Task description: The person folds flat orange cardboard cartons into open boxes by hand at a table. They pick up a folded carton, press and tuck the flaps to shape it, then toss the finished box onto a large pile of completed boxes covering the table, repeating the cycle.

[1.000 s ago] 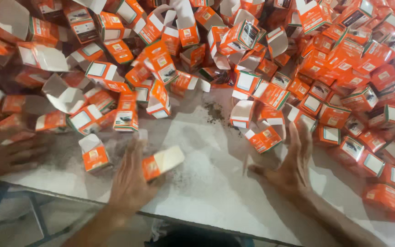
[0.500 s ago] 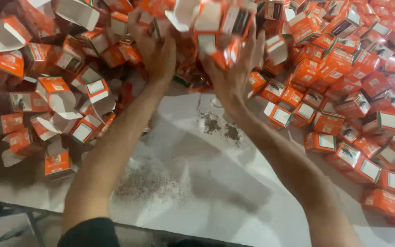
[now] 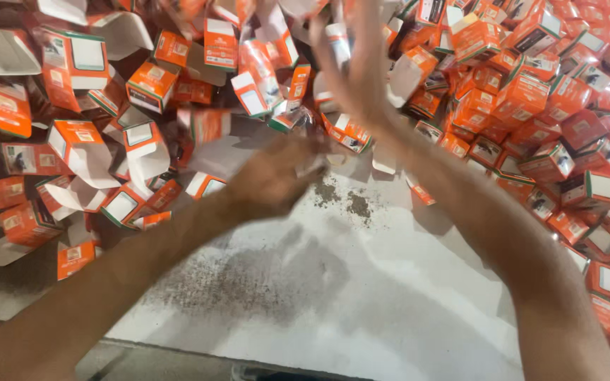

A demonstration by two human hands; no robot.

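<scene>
White and flat, the table top (image 3: 390, 303) fills the near part of the view, and it has dark crumbs (image 3: 351, 201) spilled on it near the middle. All along the far side and the right side lies a big messy pile of little orange and white boxes (image 3: 517, 106). Many of them are open, with white flaps sticking out, so they lie every which way and lean on each other.

Both arms reach from the near edge out toward the far side. The right hand (image 3: 358, 67) is up at the far side, over the pile, with its fingers spread wide and straight. It looks open, as if to scoop or push many boxes at once, and it grips no box that I can see. It is very blurry.

The left hand (image 3: 273, 176) is lower, just at the near edge of the pile, beside a small orange box (image 3: 210, 185) and close to the crumbs. Its fingers look curled in, but the blur hides whether it holds anything, so I cannot tell.

On the left, more boxes (image 3: 79, 148) lie loose and apart on the table, some tipped on their sides.
</scene>
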